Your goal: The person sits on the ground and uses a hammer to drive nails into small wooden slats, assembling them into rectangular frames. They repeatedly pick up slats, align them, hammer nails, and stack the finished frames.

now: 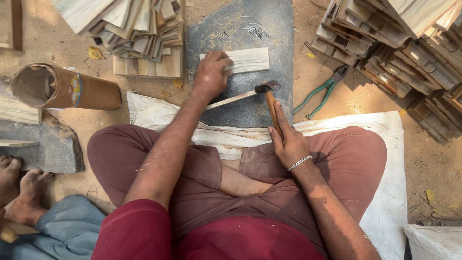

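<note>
I sit cross-legged on a white sack. My left hand [211, 72] presses on the left end of a flat pale wooden board [250, 59] and also pinches a thin wooden slat [231, 100] that slants across a dark stone slab [240, 110]. My right hand [288, 140] grips the wooden handle of a hammer [270, 98]. The hammer's metal head rests at the slat's right end, just below the board. A scatter of small nails [257, 32] lies on the slab beyond the board.
Stacks of thin wooden pieces [139, 33] stand at top left and more stacks [409, 48] at top right. Green-handled pliers [323, 91] lie on the dirt. A brown cardboard tube [62, 86] and a second stone [48, 144] sit left, by another person's bare feet [21, 188].
</note>
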